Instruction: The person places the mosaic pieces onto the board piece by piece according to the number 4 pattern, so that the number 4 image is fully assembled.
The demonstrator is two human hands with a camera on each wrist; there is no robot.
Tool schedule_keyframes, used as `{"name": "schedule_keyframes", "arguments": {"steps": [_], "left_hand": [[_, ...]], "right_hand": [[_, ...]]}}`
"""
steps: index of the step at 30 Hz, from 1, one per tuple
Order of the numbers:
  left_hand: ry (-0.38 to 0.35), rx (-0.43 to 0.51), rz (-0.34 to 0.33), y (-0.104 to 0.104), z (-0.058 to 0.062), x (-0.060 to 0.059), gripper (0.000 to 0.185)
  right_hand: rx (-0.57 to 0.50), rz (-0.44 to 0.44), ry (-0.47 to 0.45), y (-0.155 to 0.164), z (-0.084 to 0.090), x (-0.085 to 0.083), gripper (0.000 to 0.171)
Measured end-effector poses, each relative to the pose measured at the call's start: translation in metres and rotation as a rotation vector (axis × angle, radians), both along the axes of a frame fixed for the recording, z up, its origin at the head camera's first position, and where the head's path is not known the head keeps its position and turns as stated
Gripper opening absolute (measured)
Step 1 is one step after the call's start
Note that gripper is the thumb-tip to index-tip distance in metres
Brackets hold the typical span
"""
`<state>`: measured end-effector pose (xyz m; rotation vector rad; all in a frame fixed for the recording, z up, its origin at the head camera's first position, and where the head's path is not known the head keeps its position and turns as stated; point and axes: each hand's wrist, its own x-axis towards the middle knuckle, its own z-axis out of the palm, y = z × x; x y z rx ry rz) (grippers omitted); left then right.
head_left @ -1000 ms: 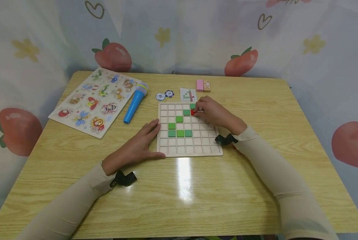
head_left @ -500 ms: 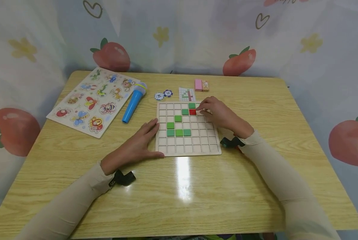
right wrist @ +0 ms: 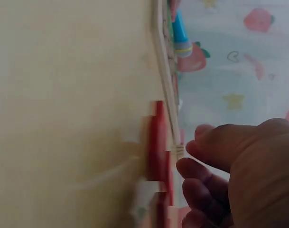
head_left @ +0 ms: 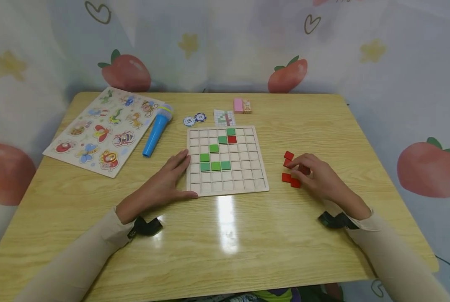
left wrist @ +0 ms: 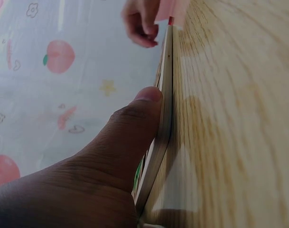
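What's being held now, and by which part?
Nothing: the right hand is empty near red tiles; the left hand only touches the board at its left edge.

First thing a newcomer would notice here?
Probably the pale grid board mid-table, with its green tiles and single red tile. Next, the loose red tiles to its right, close to the right hand. Farther left, the bright blue microphone beside the insect picture board.

I see a white shine (head_left: 226, 226) on the table (head_left: 308, 121). The left wrist view looks dim. Red tiles (right wrist: 157, 142) look smeary in the right one.
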<state>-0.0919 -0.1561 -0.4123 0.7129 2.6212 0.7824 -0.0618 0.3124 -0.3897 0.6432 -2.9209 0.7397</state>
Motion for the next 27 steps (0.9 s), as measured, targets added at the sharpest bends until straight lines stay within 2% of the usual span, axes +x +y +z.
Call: {"name": "schedule_keyframes", "arguments": {"steps": [6, 19, 27], "left_hand": [[-0.006, 0.013, 0.007, -0.003, -0.002, 0.001, 0.124], [0.009, 0.012, -0.005, 0.000, -0.001, 0.001, 0.123], [0.011, 0.009, -0.004, -0.001, -0.001, 0.001, 0.124]], "right_hand": [[0.017, 0.020, -0.015, 0.002, -0.013, 0.015, 0.030], [-0.007, -0.050, -0.059, -0.014, -0.018, 0.018, 0.027], [-0.022, -0.053, -0.090, -0.019, -0.019, 0.017, 0.026]]}}
